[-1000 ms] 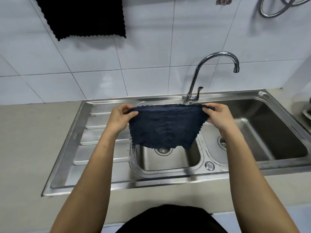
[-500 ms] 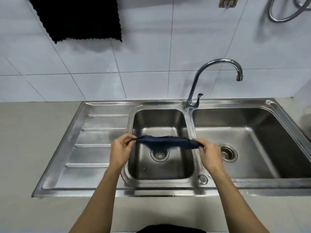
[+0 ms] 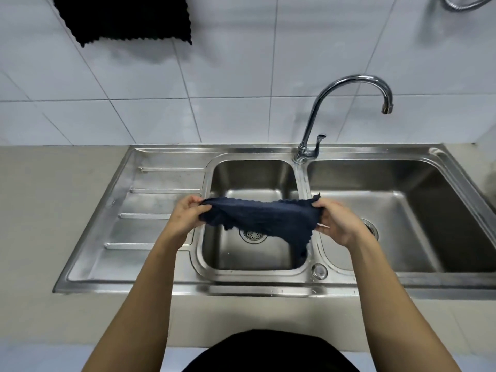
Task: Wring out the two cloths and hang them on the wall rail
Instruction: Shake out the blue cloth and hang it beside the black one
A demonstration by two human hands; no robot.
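A dark navy cloth [image 3: 257,218] is stretched between both hands over the small middle basin [image 3: 252,181] of the steel sink. My left hand [image 3: 185,214] grips its left end and my right hand [image 3: 335,220] grips its right end. The cloth sags in the middle, and one corner droops toward the basin's right side. A black cloth [image 3: 126,17] hangs on the white tiled wall at the upper left; its top edge and whatever holds it are cut off by the frame.
A chrome gooseneck faucet [image 3: 346,84] rises behind the divider, its spout over the large right basin [image 3: 402,218]. A ridged drainboard [image 3: 150,210] lies to the left. A beige countertop [image 3: 40,210] surrounds the sink. A metal hose loop [image 3: 461,5] shows at the top right.
The cloth was held up spread flat, then lowered and pulled into a thin band over the basin. Now it is looser and sags, with a corner hanging down.
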